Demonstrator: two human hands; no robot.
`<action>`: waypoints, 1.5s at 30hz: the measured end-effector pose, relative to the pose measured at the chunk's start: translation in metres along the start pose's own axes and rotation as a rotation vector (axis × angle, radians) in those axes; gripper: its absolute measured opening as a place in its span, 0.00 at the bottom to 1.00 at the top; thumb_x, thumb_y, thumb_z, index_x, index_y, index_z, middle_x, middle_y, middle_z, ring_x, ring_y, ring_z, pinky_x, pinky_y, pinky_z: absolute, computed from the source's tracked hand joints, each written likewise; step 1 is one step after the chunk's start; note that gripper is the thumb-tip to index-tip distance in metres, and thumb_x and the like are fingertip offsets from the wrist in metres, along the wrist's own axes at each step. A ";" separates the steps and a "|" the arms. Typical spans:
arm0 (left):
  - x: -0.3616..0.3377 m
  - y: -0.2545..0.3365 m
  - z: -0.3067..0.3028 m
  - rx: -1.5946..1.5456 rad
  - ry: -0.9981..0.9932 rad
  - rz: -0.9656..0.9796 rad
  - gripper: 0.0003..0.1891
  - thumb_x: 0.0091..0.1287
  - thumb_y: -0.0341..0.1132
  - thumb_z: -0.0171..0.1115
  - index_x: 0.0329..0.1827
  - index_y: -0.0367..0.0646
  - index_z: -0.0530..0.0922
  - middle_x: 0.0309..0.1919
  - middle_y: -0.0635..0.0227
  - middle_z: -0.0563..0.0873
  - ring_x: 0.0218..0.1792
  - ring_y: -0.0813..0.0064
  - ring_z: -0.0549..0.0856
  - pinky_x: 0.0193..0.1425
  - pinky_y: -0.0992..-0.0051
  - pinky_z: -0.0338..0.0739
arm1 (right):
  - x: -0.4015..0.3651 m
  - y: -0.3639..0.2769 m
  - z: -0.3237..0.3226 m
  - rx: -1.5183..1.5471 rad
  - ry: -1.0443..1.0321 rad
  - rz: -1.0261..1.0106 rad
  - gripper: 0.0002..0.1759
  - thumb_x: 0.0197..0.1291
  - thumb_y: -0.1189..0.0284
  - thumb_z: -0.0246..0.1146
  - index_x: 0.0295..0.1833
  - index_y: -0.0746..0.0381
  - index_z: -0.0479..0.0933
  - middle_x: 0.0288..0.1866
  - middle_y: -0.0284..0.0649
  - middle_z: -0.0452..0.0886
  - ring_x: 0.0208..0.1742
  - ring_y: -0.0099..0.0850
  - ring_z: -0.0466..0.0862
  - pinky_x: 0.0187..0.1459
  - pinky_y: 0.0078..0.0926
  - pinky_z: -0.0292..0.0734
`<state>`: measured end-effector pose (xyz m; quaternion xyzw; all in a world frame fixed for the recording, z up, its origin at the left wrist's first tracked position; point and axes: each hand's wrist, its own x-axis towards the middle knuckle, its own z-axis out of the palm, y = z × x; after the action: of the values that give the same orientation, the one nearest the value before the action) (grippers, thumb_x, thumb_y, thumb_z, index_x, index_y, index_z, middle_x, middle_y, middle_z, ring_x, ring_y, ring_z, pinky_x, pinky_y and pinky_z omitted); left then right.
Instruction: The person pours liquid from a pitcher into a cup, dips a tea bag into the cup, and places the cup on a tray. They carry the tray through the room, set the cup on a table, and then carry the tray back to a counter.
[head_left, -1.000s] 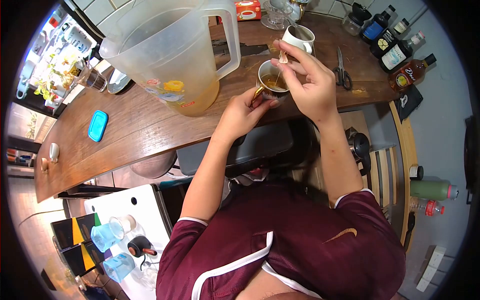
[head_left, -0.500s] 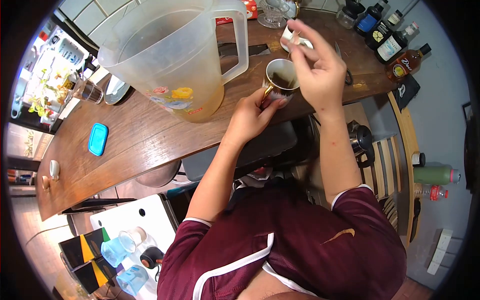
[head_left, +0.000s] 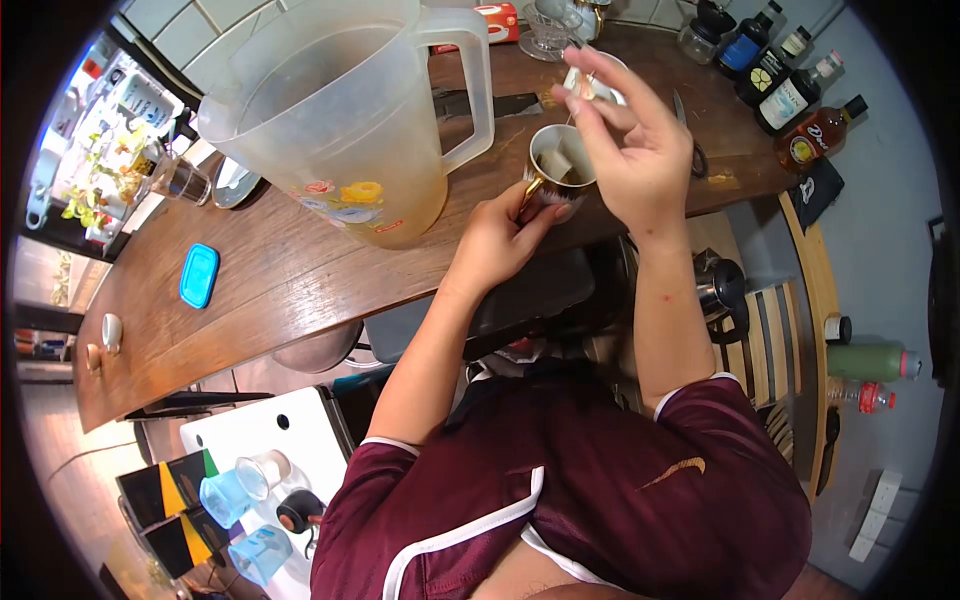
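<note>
My left hand (head_left: 508,238) is closed on a mug (head_left: 572,196) with a white inside and a gold handle, held near the counter's front edge. Inside the mug a pale tea bag (head_left: 556,162) shows over dark liquid. Above the rim, my right hand (head_left: 645,165) pinches what looks like the tea bag's thin string; the fingers partly cover it. Left of the mug stands a large translucent plastic pitcher (head_left: 330,150) with printed flowers and some yellowish liquid at its bottom.
The wooden counter (head_left: 290,270) holds a blue lid (head_left: 199,276) at the left. Several bottles, including an amber one (head_left: 818,135), stand at the back right. Scissors (head_left: 698,160) lie beyond my right hand. A slatted wooden chair (head_left: 770,340) is below on the right.
The tea bag has come up into clearer view inside the mug. My right hand has shifted slightly left, while my left hand keeps its hold on the mug.
</note>
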<state>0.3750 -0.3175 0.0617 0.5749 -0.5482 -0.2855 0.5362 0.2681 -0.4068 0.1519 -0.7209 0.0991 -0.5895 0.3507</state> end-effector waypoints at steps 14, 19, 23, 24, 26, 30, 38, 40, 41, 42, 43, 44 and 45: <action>-0.001 0.005 0.005 0.031 0.086 -0.037 0.19 0.58 0.33 0.70 0.25 0.43 0.63 0.21 0.82 0.61 0.25 0.87 0.60 0.27 0.83 0.56 | -0.002 0.020 -0.025 0.048 -0.204 0.024 0.20 0.60 0.88 0.55 0.59 0.70 0.72 0.55 0.45 0.80 0.52 0.34 0.83 0.52 0.23 0.79; -0.004 0.014 0.003 -0.079 0.052 -0.052 0.18 0.57 0.31 0.72 0.47 0.33 0.77 0.34 0.78 0.81 0.35 0.90 0.72 0.41 0.83 0.72 | -0.004 0.019 -0.025 0.058 -0.232 0.066 0.20 0.60 0.88 0.55 0.58 0.70 0.73 0.54 0.45 0.81 0.49 0.35 0.84 0.50 0.24 0.80; -0.002 0.002 0.001 0.048 0.031 -0.172 0.19 0.56 0.32 0.72 0.47 0.33 0.77 0.35 0.77 0.81 0.35 0.91 0.72 0.41 0.84 0.71 | 0.016 0.015 -0.029 0.132 -0.153 -0.070 0.19 0.60 0.88 0.56 0.58 0.70 0.73 0.54 0.46 0.80 0.49 0.36 0.85 0.49 0.24 0.81; -0.003 0.004 0.003 -0.004 0.060 -0.131 0.19 0.56 0.33 0.72 0.46 0.34 0.78 0.32 0.79 0.79 0.34 0.90 0.70 0.38 0.84 0.70 | 0.015 0.017 -0.028 0.131 -0.163 -0.063 0.19 0.60 0.88 0.55 0.58 0.70 0.73 0.54 0.45 0.80 0.50 0.36 0.84 0.49 0.24 0.80; -0.004 0.004 0.005 -0.055 0.095 -0.091 0.18 0.55 0.33 0.73 0.46 0.34 0.78 0.30 0.80 0.77 0.32 0.90 0.69 0.36 0.84 0.68 | 0.003 0.026 -0.026 0.115 -0.199 -0.005 0.19 0.59 0.86 0.57 0.57 0.69 0.74 0.52 0.45 0.81 0.48 0.35 0.85 0.48 0.23 0.81; -0.003 0.002 0.004 -0.009 0.099 -0.096 0.18 0.55 0.34 0.73 0.44 0.34 0.78 0.26 0.82 0.72 0.29 0.89 0.65 0.32 0.84 0.64 | -0.001 0.033 -0.026 0.061 -0.265 0.020 0.19 0.57 0.85 0.58 0.56 0.68 0.75 0.50 0.45 0.82 0.45 0.33 0.87 0.45 0.24 0.81; -0.005 -0.001 0.004 0.029 0.126 -0.113 0.17 0.54 0.33 0.73 0.42 0.35 0.77 0.24 0.82 0.68 0.28 0.88 0.63 0.30 0.83 0.61 | 0.007 0.025 -0.026 0.158 -0.282 -0.020 0.18 0.59 0.84 0.58 0.56 0.68 0.75 0.51 0.44 0.82 0.45 0.33 0.86 0.46 0.24 0.81; -0.005 -0.006 0.004 0.039 0.136 -0.101 0.18 0.54 0.33 0.73 0.43 0.35 0.78 0.24 0.82 0.67 0.28 0.88 0.63 0.30 0.83 0.60 | 0.002 0.031 -0.025 0.072 -0.354 -0.006 0.18 0.59 0.84 0.58 0.56 0.68 0.75 0.51 0.45 0.81 0.45 0.33 0.86 0.47 0.25 0.82; -0.005 -0.007 0.004 0.040 0.144 -0.098 0.18 0.54 0.33 0.73 0.43 0.35 0.78 0.24 0.82 0.67 0.28 0.88 0.63 0.30 0.83 0.60 | 0.003 0.032 -0.025 0.076 -0.360 -0.012 0.18 0.59 0.84 0.58 0.56 0.68 0.75 0.51 0.45 0.81 0.45 0.33 0.86 0.47 0.25 0.82; -0.005 -0.003 0.005 0.029 0.147 -0.093 0.18 0.54 0.34 0.73 0.44 0.35 0.78 0.24 0.82 0.67 0.28 0.88 0.63 0.30 0.83 0.60 | 0.006 0.028 -0.027 0.108 -0.332 -0.003 0.18 0.59 0.83 0.59 0.56 0.68 0.75 0.51 0.45 0.81 0.45 0.33 0.86 0.47 0.25 0.81; -0.005 0.000 0.006 0.017 0.149 -0.089 0.19 0.54 0.34 0.73 0.45 0.35 0.78 0.24 0.82 0.66 0.28 0.88 0.63 0.30 0.83 0.60 | 0.009 0.024 -0.027 0.141 -0.303 0.007 0.18 0.59 0.83 0.59 0.56 0.68 0.75 0.51 0.45 0.81 0.45 0.33 0.86 0.47 0.24 0.81; -0.005 0.001 0.006 0.018 0.154 -0.090 0.19 0.54 0.34 0.73 0.45 0.35 0.78 0.24 0.82 0.66 0.28 0.88 0.63 0.30 0.83 0.60 | 0.014 0.024 -0.028 0.192 -0.272 -0.022 0.19 0.59 0.83 0.59 0.57 0.67 0.75 0.51 0.45 0.82 0.46 0.33 0.86 0.47 0.23 0.81; -0.005 0.001 0.007 0.001 0.155 -0.079 0.19 0.54 0.34 0.73 0.45 0.35 0.78 0.24 0.82 0.66 0.28 0.87 0.63 0.30 0.83 0.60 | 0.018 0.024 -0.030 0.194 -0.274 -0.022 0.19 0.59 0.83 0.59 0.57 0.67 0.75 0.51 0.45 0.82 0.46 0.33 0.86 0.47 0.23 0.81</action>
<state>0.3672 -0.3148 0.0595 0.6167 -0.4818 -0.2609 0.5652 0.2521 -0.4457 0.1530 -0.7583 -0.0150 -0.4962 0.4225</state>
